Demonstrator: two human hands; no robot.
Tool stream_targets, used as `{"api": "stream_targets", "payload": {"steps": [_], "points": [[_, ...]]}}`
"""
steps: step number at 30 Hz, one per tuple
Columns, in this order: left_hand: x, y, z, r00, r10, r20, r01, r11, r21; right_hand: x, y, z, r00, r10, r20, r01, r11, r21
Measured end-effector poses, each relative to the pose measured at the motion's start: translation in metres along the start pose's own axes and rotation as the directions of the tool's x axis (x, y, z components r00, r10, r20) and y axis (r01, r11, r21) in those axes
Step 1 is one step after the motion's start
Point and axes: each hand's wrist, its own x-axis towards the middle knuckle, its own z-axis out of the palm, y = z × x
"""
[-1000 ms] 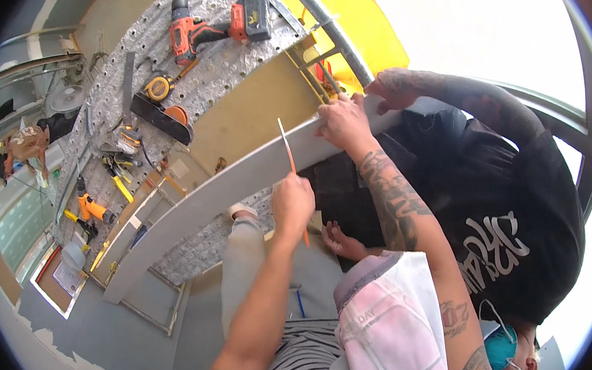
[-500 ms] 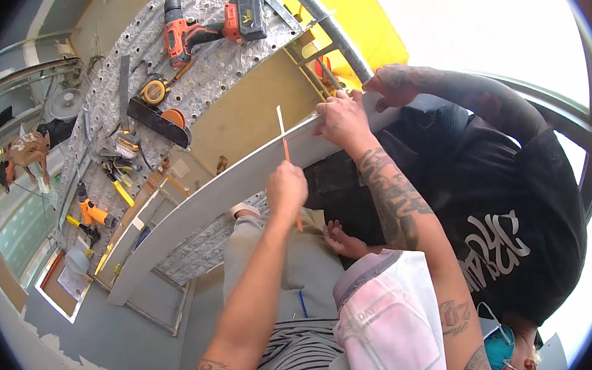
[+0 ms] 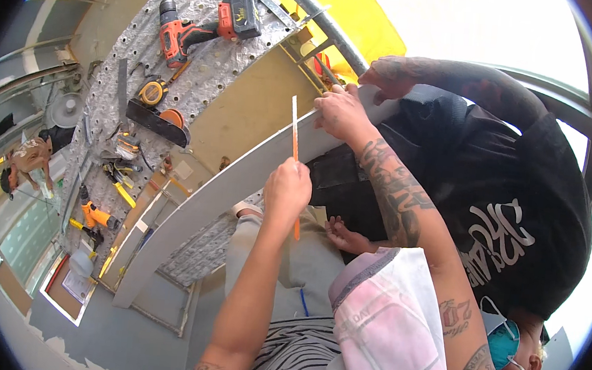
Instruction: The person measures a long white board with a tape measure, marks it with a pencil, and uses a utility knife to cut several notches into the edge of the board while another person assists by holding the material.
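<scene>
My left hand (image 3: 289,188) is closed around a thin orange-and-white strip (image 3: 295,140), held across the grey board (image 3: 197,201). My tattooed right hand (image 3: 337,115) grips the board's upper edge with bent fingers. Just beyond it, a co-worker's tattooed hand (image 3: 386,77) is also on the board's far end. The co-worker's other hand (image 3: 344,236) is lower, beside my left hand, fingers curled. The co-worker (image 3: 497,194) leans in at the right in a black top and teal mask.
A perforated metal platform (image 3: 138,75) holds an orange drill (image 3: 185,41), tape measure (image 3: 154,92), black-and-orange tool (image 3: 158,122), another drill (image 3: 95,214) and several hand tools. A metal rail (image 3: 323,21) runs alongside yellow sheeting (image 3: 364,23). Another person (image 3: 27,157) appears at far left.
My left hand has moved up along the board with the strip, then slightly rightward, the strip now more upright. My right hand stays on the edge, a little higher in the picture.
</scene>
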Motion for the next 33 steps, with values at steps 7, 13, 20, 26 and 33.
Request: {"api": "stream_targets", "payload": {"steps": [7,13,20,26,33], "points": [[0.007,0.017,0.023,0.999,-0.036,0.0,0.036,0.999,-0.019,-0.004,0.008,-0.002,0.999,0.018,-0.051,-0.018,1.0,-0.012],[0.006,0.021,0.029,0.998,-0.035,-0.052,0.035,0.999,0.008,-0.004,0.005,-0.001,0.999,0.021,-0.035,-0.021,1.0,0.0],[0.014,0.036,0.026,0.991,-0.129,0.034,0.131,0.99,-0.058,-0.009,0.016,0.002,0.995,0.005,-0.104,-0.005,1.0,-0.002],[0.027,0.021,0.033,0.994,-0.108,0.018,0.109,0.993,-0.053,-0.001,0.004,0.0,0.997,0.021,-0.07,-0.021,1.0,0.006],[0.031,0.012,0.031,0.999,-0.017,0.038,0.019,0.998,-0.056,0.007,-0.002,0.002,0.998,0.027,-0.064,-0.027,1.0,0.001]]}}
